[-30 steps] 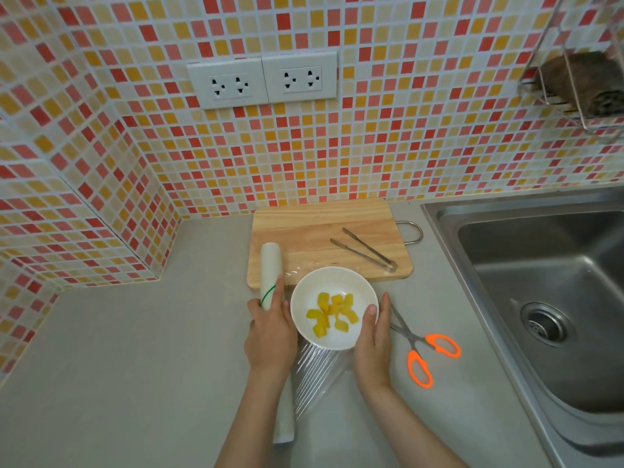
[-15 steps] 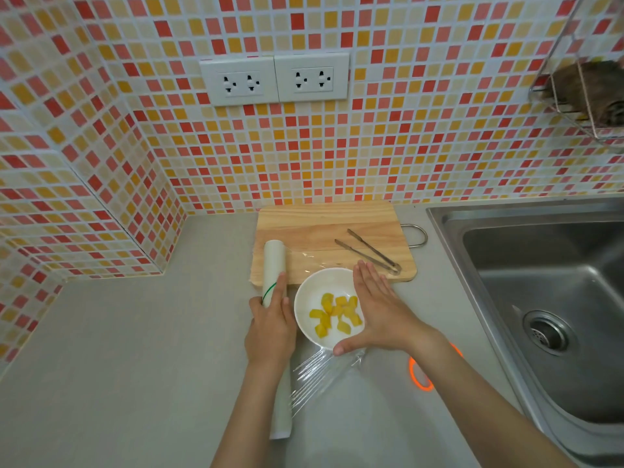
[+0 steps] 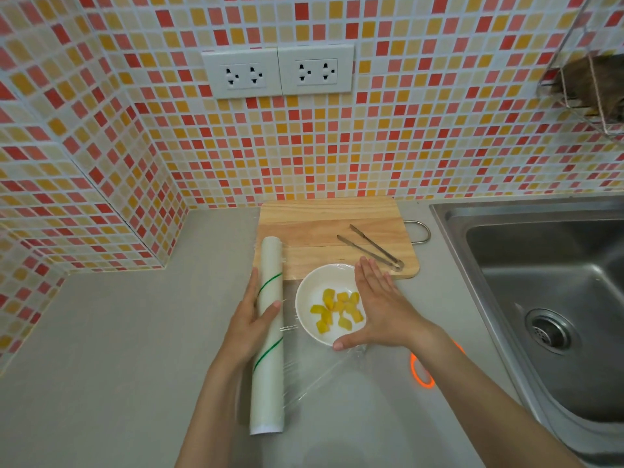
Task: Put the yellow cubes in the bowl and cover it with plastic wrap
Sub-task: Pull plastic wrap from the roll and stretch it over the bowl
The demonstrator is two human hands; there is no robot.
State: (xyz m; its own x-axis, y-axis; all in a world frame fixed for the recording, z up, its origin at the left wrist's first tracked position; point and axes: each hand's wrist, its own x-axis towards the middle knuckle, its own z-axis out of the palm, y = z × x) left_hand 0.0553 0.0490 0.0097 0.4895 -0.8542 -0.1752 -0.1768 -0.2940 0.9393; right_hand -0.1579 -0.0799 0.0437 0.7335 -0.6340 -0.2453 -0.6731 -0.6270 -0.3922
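A white bowl (image 3: 312, 292) sits on the grey counter just in front of the cutting board, with several yellow cubes (image 3: 337, 310) inside. A sheet of clear plastic wrap (image 3: 324, 376) stretches from the roll over the bowl and lies crinkled on the counter in front of it. The white roll of plastic wrap (image 3: 268, 336) with green stripes lies to the left of the bowl; my left hand (image 3: 248, 324) grips its middle. My right hand (image 3: 378, 309) lies flat, fingers together, on the right side of the bowl's top, thumb at the near rim.
A wooden cutting board (image 3: 332, 231) with metal tongs (image 3: 371, 248) on it lies behind the bowl. Orange-handled scissors (image 3: 420, 373) are mostly hidden under my right forearm. A steel sink (image 3: 547, 298) fills the right side. Tiled walls stand behind and left.
My right hand left the bowl's right side and moved onto its top, palm down. My left hand slid the roll away from the bowl to the left, drawing the wrap out.
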